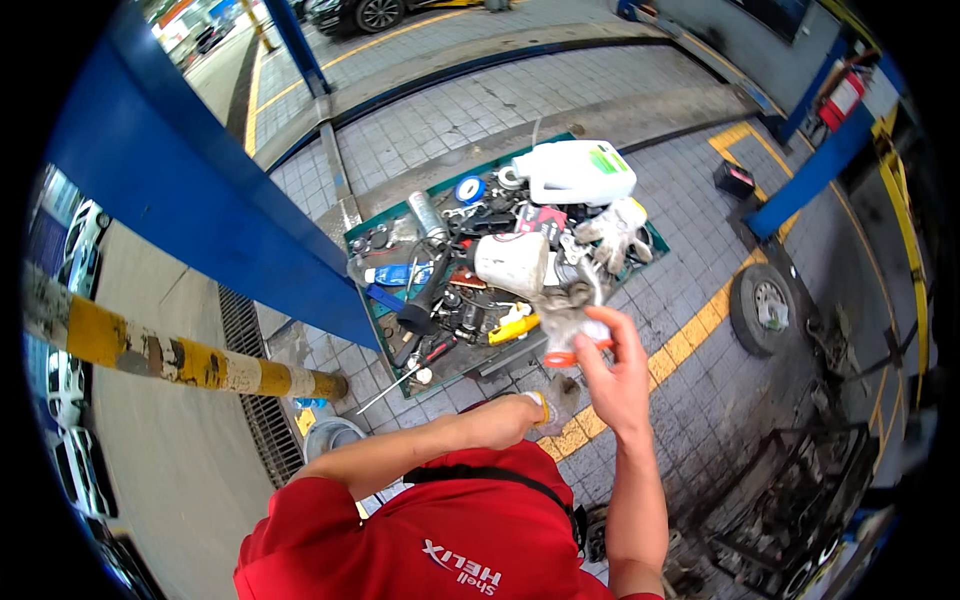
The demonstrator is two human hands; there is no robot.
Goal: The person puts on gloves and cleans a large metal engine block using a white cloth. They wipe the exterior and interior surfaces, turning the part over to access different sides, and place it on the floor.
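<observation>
My right hand (612, 370) is bare and raised in front of the tool tray. Its thumb and fingers pinch the orange cuff of a dirty grey-white work glove (568, 322). Below it, close to my waist, is my left hand (515, 418). A second grey glove (563, 400) with a yellow cuff sits at its far end, and its fingers are hidden. Another worn white glove (614, 236) lies on the right side of the green tray (650, 262), beside a white jug (582, 172) and a dirty white container (510, 262).
Tools and a yellow-handled item (513, 329) crowd the tray. A blue lift post (225, 200) and a striped pole (215, 360) stand left. A grey bucket (332, 436) is near my left elbow. On the right lie a wheel (765, 308) and a metal frame (790, 500).
</observation>
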